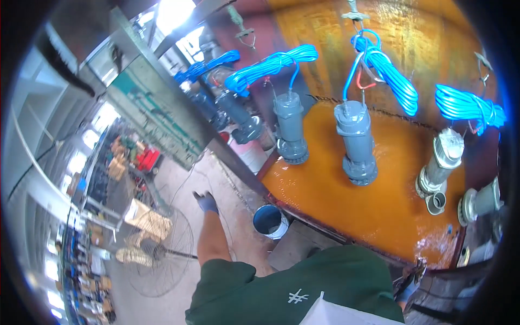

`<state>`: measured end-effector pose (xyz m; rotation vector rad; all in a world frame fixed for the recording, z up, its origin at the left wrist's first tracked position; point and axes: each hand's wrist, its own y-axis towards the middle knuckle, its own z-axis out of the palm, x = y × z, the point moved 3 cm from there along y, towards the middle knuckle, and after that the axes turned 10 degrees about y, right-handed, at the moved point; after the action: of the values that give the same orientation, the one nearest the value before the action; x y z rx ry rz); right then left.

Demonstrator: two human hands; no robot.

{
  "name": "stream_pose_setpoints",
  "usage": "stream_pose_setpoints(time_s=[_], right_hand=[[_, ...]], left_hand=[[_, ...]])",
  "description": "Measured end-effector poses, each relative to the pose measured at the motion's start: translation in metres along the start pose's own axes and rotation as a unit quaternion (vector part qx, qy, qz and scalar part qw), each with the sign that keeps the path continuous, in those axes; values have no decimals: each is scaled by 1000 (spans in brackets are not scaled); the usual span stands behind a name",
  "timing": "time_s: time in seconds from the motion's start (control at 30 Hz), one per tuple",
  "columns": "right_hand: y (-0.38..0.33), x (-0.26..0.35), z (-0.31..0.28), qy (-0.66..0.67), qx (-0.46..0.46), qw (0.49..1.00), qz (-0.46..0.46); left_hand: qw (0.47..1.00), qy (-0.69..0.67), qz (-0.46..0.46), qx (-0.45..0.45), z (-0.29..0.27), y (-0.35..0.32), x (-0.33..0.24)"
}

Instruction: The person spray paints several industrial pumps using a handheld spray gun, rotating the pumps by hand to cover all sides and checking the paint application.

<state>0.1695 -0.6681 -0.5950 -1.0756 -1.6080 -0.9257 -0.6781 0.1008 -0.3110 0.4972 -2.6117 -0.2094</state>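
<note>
My left hand [206, 202], in a dark grey-blue glove, reaches out over the floor with its fingers apart and nothing in it. At the lower right, my gloved right hand [413, 288] is partly hidden by my body and closed around what looks like a paint-smeared spray gun [416, 271]. Beyond it hang several submersible pumps with bundled blue cables. A glossy grey pump [357, 143] is in the middle, with another grey pump [291, 127] to its left. On the right hangs a bare silvery pump [441, 160] with an open outlet.
An orange-coated booth floor [319, 189] lies under the pumps. A paint-streaked bucket [270, 221] stands by its front edge, near a large wire-caged fan [157, 252]. A slanted steel post [162, 108] rises at the left. More pump parts [481, 201] sit far right.
</note>
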Motion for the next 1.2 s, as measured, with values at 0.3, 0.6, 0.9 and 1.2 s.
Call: stream_pose_setpoints(time_s=[0.3, 0.6, 0.9, 1.2], right_hand=[[1, 110, -9, 28, -8, 999, -28], [2, 81, -13, 83, -28, 993, 79], [12, 26, -23, 135, -27, 990, -14], [-8, 48, -13, 169, -53, 975, 136]], left_hand=[[443, -847, -100, -275, -184, 118, 73], [438, -854, -109, -258, -213, 207, 83], [442, -819, -76, -359, -238, 261, 110], [387, -862, -28, -326, -207, 245, 71]])
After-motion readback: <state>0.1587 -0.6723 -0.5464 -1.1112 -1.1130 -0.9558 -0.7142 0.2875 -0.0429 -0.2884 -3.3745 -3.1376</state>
